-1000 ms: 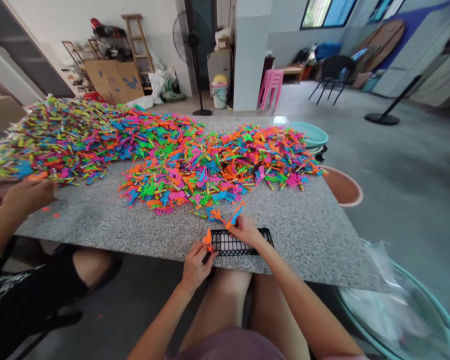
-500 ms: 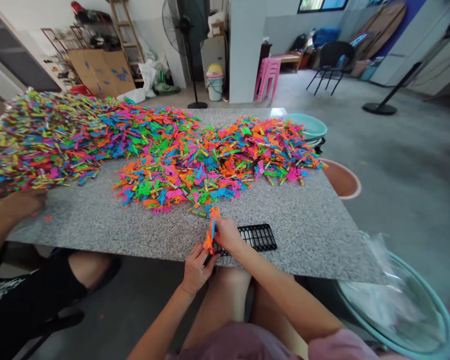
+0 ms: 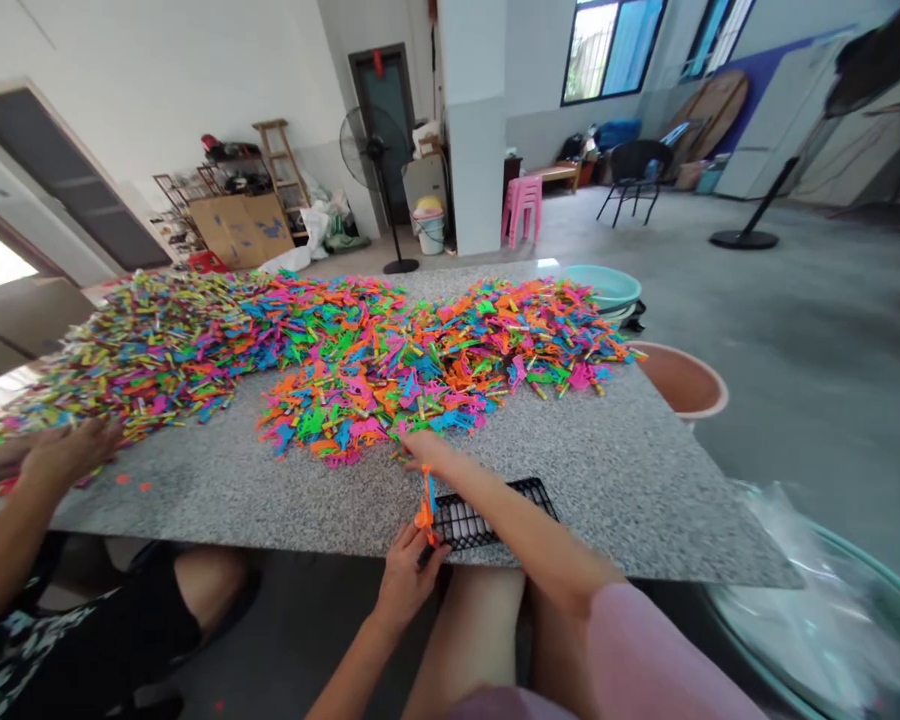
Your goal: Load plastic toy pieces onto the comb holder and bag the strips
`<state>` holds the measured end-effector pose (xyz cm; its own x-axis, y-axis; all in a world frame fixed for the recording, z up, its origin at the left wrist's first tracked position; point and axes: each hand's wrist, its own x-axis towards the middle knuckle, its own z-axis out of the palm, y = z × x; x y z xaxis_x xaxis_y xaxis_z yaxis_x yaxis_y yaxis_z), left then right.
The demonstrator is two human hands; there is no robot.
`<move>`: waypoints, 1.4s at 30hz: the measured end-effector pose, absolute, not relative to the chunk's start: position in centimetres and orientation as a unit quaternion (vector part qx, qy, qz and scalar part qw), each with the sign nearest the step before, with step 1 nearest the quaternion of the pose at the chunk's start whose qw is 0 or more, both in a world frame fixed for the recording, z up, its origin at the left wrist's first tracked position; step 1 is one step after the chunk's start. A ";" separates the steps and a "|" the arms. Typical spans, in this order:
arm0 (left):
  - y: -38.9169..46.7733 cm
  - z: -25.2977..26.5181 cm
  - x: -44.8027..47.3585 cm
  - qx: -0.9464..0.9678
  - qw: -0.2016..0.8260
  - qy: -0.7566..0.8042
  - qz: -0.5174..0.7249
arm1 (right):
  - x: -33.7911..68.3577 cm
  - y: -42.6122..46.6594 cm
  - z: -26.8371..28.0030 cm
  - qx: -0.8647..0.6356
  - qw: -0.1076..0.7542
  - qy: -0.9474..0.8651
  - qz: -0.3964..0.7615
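A black plastic grid tray [image 3: 469, 528] lies near the table's front edge. My left hand [image 3: 407, 575] grips its left end between thumb and fingers. Orange and blue flat plastic pieces [image 3: 426, 510] stand upright at that end, just above my left fingertips. My right hand [image 3: 426, 452] reaches over the tray to the front edge of a big pile of bright plastic pieces [image 3: 390, 375], some with yellow-green striped tubes. Its fingers are closed together and point down at the pile's edge; what they hold is hidden. My right forearm covers part of the tray.
At the left, another person's hands [image 3: 71, 455] work by a second heap of tubes [image 3: 157, 340]. Basins stand beyond the table's right end, one turquoise [image 3: 607, 283] and one brown [image 3: 682, 382]. A large tub [image 3: 817, 620] with clear plastic bags sits at lower right.
My right hand has gone from the tray's left end forward to the pile. My left hand stays on the tray. The camera view has tilted up.
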<state>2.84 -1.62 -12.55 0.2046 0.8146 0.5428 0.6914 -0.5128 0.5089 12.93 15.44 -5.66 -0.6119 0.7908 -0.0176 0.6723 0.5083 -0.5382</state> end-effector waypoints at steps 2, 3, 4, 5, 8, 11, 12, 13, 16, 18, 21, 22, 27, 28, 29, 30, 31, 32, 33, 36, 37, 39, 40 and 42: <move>-1.7 -12.5 2.9 0.771 0.072 0.493 0.397 | 12.0 15.8 -5.1 -0.424 0.097 -0.864 0.255; -1.8 -12.5 3.0 0.769 0.070 0.497 0.395 | 12.3 15.8 -4.8 -0.420 0.104 -0.865 0.254; -1.8 -12.6 3.0 0.767 0.070 0.502 0.394 | 13.1 15.8 -4.5 -0.415 0.124 -0.865 0.252; -1.6 -12.7 3.1 0.765 0.070 0.505 0.393 | 14.4 15.7 -4.4 -0.415 0.159 -0.860 0.253; -0.8 -13.2 3.6 0.760 0.079 0.512 0.393 | 20.7 14.8 -4.9 -0.455 0.318 -0.781 0.287; 0.1 -13.4 4.0 0.760 0.091 0.512 0.391 | 27.6 12.6 -6.8 -0.547 0.347 -0.696 0.310; 0.1 -13.3 4.0 0.760 0.095 0.511 0.389 | 29.3 11.7 -7.5 -0.571 0.322 -0.692 0.302; 0.1 -12.9 3.9 0.761 0.098 0.511 0.387 | 30.5 10.7 -8.1 -0.588 0.294 -0.698 0.284; -0.7 -10.6 3.4 0.746 0.085 0.530 0.394 | 31.7 8.2 -9.2 -0.588 0.209 -0.759 0.188; -1.0 -8.1 3.2 0.732 0.045 0.542 0.410 | 31.2 7.3 -9.0 -0.574 0.147 -0.800 0.096; 0.0 -4.6 3.8 0.799 0.013 0.473 0.371 | 30.3 6.6 -8.3 -0.581 0.100 -0.808 0.008; 0.7 -3.8 4.0 0.829 0.025 0.440 0.346 | 30.1 6.4 -8.2 -0.594 0.113 -0.796 0.004; 3.8 -3.3 4.0 0.857 0.113 0.382 0.326 | 29.4 4.3 -9.0 -0.628 0.291 -0.702 0.167; 4.1 -3.5 3.9 0.855 0.118 0.384 0.328 | 28.9 3.7 -9.2 -0.625 0.318 -0.678 0.221; 4.2 -3.6 3.8 0.853 0.118 0.386 0.329 | 28.3 3.1 -9.5 -0.618 0.338 -0.653 0.276; 4.3 -3.7 3.7 0.853 0.117 0.387 0.330 | 27.5 2.5 -9.6 -0.608 0.354 -0.629 0.331; 4.2 -3.8 3.7 0.854 0.117 0.384 0.332 | 26.7 2.0 -9.7 -0.591 0.367 -0.605 0.388; 4.2 -3.8 3.7 0.855 0.118 0.380 0.333 | 25.9 1.5 -9.7 -0.566 0.377 -0.583 0.444; 4.2 -3.8 3.8 0.857 0.119 0.377 0.331 | 25.1 1.2 -9.7 -0.538 0.384 -0.563 0.497; 3.9 -3.8 4.3 0.864 0.114 0.383 0.306 | 23.3 0.9 -9.6 -0.498 0.384 -0.506 0.590; 3.8 -3.9 4.5 0.865 0.109 0.390 0.297 | 22.9 0.9 -9.6 -0.510 0.378 -0.495 0.593; 3.6 -4.0 4.8 0.862 0.103 0.401 0.292 | 22.6 1.2 -9.5 -0.547 0.349 -0.504 0.569; 3.5 -4.0 4.9 0.859 0.103 0.404 0.297 | 22.5 1.4 -9.4 -0.562 0.327 -0.529 0.546; 3.3 -4.2 5.0 0.854 0.104 0.404 0.310 | 22.3 1.7 -9.2 -0.578 0.276 -0.604 0.474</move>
<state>5.00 3.27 -4.20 0.4813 0.7553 0.4448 0.6260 -0.6514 0.4286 22.34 1.70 -9.21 -0.1796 0.9601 -0.2145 0.4362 -0.1178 -0.8921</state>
